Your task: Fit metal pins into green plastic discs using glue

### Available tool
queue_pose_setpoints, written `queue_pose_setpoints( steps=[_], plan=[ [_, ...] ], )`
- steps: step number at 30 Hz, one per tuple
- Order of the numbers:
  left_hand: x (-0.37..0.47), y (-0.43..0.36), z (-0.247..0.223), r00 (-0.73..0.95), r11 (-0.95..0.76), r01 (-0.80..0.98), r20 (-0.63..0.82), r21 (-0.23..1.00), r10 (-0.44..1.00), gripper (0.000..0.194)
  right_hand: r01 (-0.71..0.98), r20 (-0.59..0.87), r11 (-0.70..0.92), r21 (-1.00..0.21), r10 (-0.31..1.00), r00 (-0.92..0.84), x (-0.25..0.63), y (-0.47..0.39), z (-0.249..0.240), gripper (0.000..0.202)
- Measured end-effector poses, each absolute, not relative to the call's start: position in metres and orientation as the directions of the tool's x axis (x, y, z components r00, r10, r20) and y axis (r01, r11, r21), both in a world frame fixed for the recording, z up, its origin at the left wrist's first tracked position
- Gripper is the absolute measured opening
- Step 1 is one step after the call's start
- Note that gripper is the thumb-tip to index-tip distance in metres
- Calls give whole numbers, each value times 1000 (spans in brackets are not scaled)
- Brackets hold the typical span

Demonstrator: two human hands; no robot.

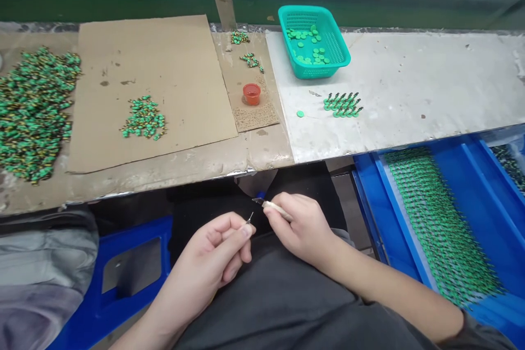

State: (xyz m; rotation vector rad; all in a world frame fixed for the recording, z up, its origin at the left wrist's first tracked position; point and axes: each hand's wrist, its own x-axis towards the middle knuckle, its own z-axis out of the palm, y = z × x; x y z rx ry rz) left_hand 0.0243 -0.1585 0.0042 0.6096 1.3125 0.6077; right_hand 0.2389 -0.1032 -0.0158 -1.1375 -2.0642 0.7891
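In front of the table (pixel 197 167), the left hand (pixel 219 251) pinched a tiny part (pixel 249 219) near the knife (pixel 279 210) clamped in the right hand (pixel 303 227), while upright pieces (pixel 343 105) looked done and the loose heap (pixel 36 115) seemed left to do.

Over there the basket (pixel 320 70) is turquoise, its discs (pixel 321 56) plain green, and the little cup (pixel 251 95) orange-red. The big heap (pixel 36 112) is speckled green, black and gold; the cardboard (pixel 172 65) is tan with dark blotches. The knife handle (pixel 279 210) looks cream, the tray (pixel 484 213) bright blue, the shirt (pixel 266 295) charcoal.
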Motion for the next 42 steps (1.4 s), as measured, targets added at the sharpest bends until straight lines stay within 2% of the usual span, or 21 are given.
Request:
queue_pose_setpoints(
  steps=[3,8,12,17,22,27,34,39,42],
  plan=[
    [25,-159,4,155,689,-84,-673,720,723,58,390,273,496,-776,822,-500,239,-103,-16,31],
    [25,-158,4,147,691,-64,-678,720,720,58,500,211,415,-760,886,-414,239,-103,-16,34],
    [25,-158,2,147,681,-83,-667,727,730,61,385,248,461,-800,837,-487,239,-104,-14,27],
    [23,-159,2,142,680,-39,-669,732,729,59,512,208,423,-748,882,-423,238,-103,-15,34],
    [26,-155,4,137,673,-107,-660,731,739,61,369,209,415,-831,850,-484,239,-102,-10,14],
    [25,-153,1,167,663,-125,-643,738,747,58,337,147,343,-877,859,-491,237,-102,-10,15],
    [22,-159,-2,181,629,-73,-610,774,771,55,403,231,510,-760,792,-565,234,-102,-14,24],
    [24,-157,1,188,634,-52,-616,772,765,57,555,228,458,-694,871,-435,237,-102,-17,25],
    [24,-156,-2,192,642,-73,-620,764,760,56,482,268,492,-725,847,-460,238,-103,-16,23]
  ],
)
